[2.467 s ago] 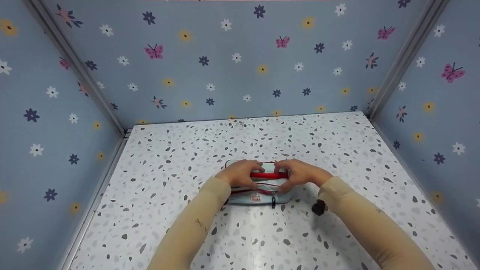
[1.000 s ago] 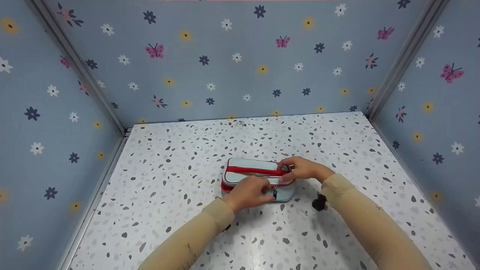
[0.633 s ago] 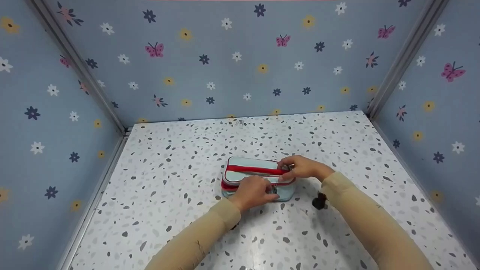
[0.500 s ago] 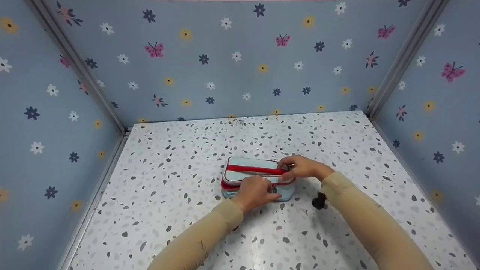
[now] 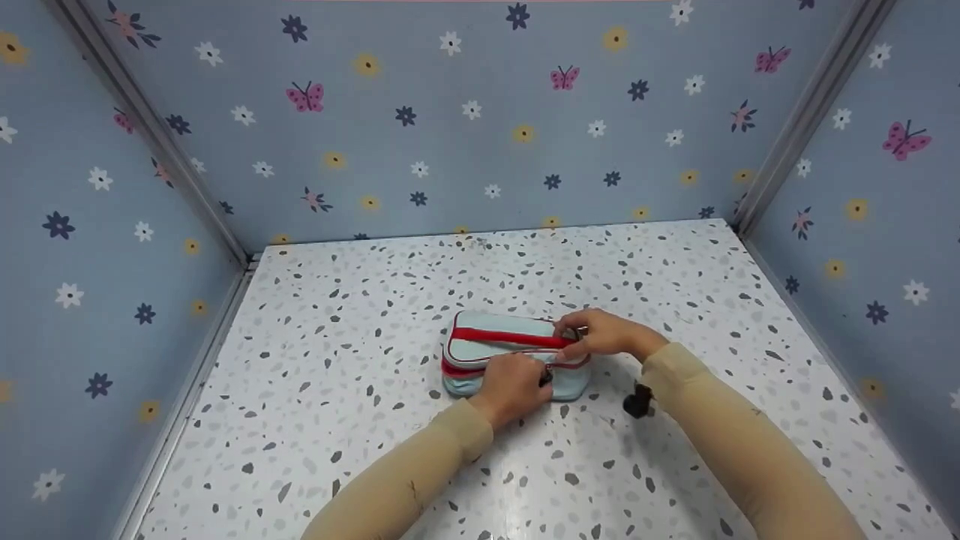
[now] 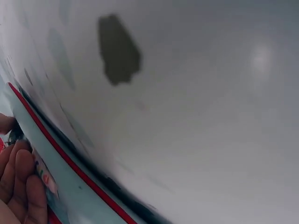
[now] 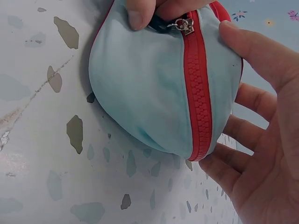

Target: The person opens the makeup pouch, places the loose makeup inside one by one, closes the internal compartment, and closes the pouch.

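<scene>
A light blue zippered pouch (image 5: 480, 351) with red piping and a red strap across its top lies mid-table. My left hand (image 5: 516, 384) is at its front, pinching the black zipper pull (image 5: 546, 375) between thumb and finger. In the right wrist view, the metal slider (image 7: 184, 25) sits beside those fingertips, and the red zipper (image 7: 200, 98) runs on with its teeth meshed. My right hand (image 5: 606, 334) grips the pouch's right end, thumb on the near side of the top and fingers round the far side. In the left wrist view, curled left fingers (image 6: 21, 175) lie against the pouch's label.
The white speckled tabletop (image 5: 360, 315) extends all round the pouch. Blue flowered panels (image 5: 480, 112) stand behind and at both sides, joined by metal corner posts. A small black object (image 5: 637, 401) shows under the right wrist.
My left hand has gone from the pouch's top to its front and now pinches the zipper pull, having shifted slightly right. My right hand keeps to the right end.
</scene>
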Demonstrator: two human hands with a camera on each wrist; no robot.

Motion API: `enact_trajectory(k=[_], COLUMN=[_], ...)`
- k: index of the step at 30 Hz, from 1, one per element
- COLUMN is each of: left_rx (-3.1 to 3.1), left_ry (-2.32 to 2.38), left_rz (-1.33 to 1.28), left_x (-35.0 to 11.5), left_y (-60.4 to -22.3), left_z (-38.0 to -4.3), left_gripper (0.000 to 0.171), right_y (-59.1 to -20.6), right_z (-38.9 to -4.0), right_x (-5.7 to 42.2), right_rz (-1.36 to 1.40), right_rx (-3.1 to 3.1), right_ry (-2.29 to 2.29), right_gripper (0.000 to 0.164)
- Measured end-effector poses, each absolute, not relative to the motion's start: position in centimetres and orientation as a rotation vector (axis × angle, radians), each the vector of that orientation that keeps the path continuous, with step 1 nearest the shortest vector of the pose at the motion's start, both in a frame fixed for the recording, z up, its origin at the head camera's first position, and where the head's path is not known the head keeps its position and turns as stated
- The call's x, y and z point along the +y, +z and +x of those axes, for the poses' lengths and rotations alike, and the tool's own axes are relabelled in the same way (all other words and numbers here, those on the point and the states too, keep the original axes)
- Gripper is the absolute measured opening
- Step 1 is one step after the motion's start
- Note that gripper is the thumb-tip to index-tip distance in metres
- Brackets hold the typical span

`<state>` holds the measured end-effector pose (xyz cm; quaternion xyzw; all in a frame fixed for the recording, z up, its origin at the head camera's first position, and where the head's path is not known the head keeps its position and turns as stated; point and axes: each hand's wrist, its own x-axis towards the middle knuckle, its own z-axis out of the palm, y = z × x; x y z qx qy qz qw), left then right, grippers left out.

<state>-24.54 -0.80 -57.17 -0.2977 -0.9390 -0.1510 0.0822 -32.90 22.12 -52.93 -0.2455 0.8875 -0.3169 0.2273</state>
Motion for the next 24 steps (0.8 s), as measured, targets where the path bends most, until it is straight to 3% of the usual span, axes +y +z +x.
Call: enact_trajectory(k=[13, 24], left_rx=[-2.972, -2.877], left_ry=[-0.843, -0.966], left_rz=[-0.861, -0.982], left_x=[-1.9, -3.3], left_y=[-56.2, -56.9], left_z=[-24.9, -25.6], left_gripper=[0.023, 0.023], right_y=[-52.9, -53.5], right_z=[-32.9, -32.6], right_x=[22.0, 21.9], right_rz=[-0.658, -0.681], right_rx=[2.452, 2.469], right_ry=[-0.857, -0.896], right_gripper=[0.041, 0.041])
